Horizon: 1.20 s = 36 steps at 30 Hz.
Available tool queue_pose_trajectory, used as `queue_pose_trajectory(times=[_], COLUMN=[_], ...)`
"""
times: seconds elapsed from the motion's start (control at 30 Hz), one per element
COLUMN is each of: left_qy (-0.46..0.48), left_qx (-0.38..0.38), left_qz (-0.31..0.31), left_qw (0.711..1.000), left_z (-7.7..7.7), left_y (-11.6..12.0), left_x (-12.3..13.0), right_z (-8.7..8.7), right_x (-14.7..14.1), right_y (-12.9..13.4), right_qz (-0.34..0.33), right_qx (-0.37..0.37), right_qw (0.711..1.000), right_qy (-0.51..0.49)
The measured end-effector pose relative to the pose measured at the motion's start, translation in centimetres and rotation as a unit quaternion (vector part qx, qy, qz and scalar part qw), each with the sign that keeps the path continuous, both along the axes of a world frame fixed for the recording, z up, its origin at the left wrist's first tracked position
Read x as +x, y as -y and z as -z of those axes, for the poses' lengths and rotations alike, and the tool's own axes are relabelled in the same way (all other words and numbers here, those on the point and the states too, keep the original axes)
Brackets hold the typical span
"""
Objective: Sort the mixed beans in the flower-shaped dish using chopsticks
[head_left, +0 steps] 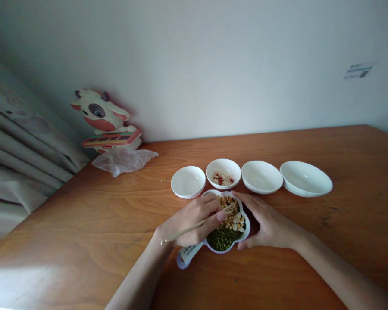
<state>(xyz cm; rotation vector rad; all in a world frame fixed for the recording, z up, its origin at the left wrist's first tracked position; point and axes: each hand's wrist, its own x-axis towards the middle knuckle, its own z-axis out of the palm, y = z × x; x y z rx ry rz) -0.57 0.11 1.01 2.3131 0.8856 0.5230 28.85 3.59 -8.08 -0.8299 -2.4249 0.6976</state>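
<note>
Wooden stick (183, 231) sits pinched in the left hand (190, 219), its tip over the mung beans (223, 239) and seeds of a white lobed dish (244, 230) near the front of the tabletop (84, 224). The right hand (268, 219) lies spread against the dish's rim, fingers apart. Four white bowls (188, 181) line up just beyond (the second holds red beans (220, 179) and pale slices (226, 181)).

cow toy (100, 116) beside plastic bag (123, 160)
</note>
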Motion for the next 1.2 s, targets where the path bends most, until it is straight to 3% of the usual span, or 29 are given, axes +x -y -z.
queue_pose_trajectory(times=[0.27,0.77,1.2], left_qy=[-0.011,0.016,0.112], left_qx=[0.034,0.203,0.146], left_qz=[0.008,0.016,-0.069], left_qw=[0.999,0.979,0.98], left_z=[0.4,2.0,1.6], left_y=[0.0,0.3,0.0], left_x=[0.3,1.1,-0.1], right_z=[-0.6,-0.3,-0.6], right_x=[-0.2,-0.2,-0.3], right_y=[0.1,0.1,0.2], right_qz=[-0.006,-0.011,-0.017], right_qx=[0.004,0.013,0.005], right_qw=[1.0,1.0,1.0], right_qy=[-0.013,-0.022,-0.023])
